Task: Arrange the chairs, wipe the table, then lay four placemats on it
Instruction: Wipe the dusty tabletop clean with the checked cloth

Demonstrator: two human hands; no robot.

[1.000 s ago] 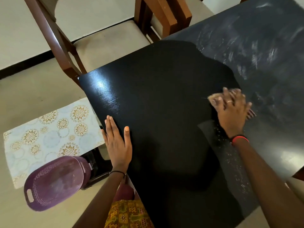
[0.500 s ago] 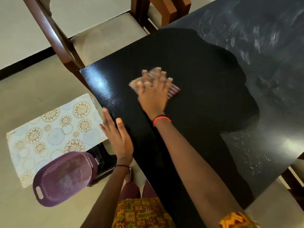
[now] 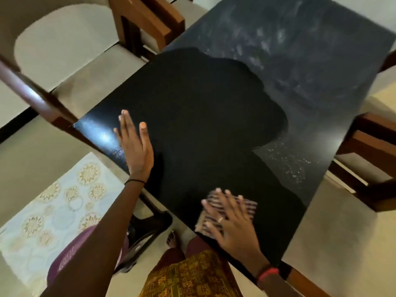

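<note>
The black table [image 3: 203, 116] fills the middle of the view, streaked grey on its far half. My right hand [image 3: 230, 221] presses flat on a striped cloth [image 3: 248, 207] at the table's near edge, fingers straight and spread. Flat on the tabletop near the left corner lies my left hand [image 3: 134, 144], fingers straight. A pale patterned placemat [image 3: 49, 202] lies low at the left, beside the table. A wooden chair with a beige seat [image 3: 90, 82] stands at the far left side. Another wooden chair [image 3: 368, 159] stands at the right.
A purple plastic basket [image 3: 70, 256] sits at the lower left, partly behind my left arm. A dark stool-like object [image 3: 147, 228] stands under the table's near edge. A further wooden chair back [image 3: 150, 20] rises at the top. The floor is beige.
My right hand has swept the cloth from the left middle of the table back to the near edge. My left hand has moved further onto the tabletop.
</note>
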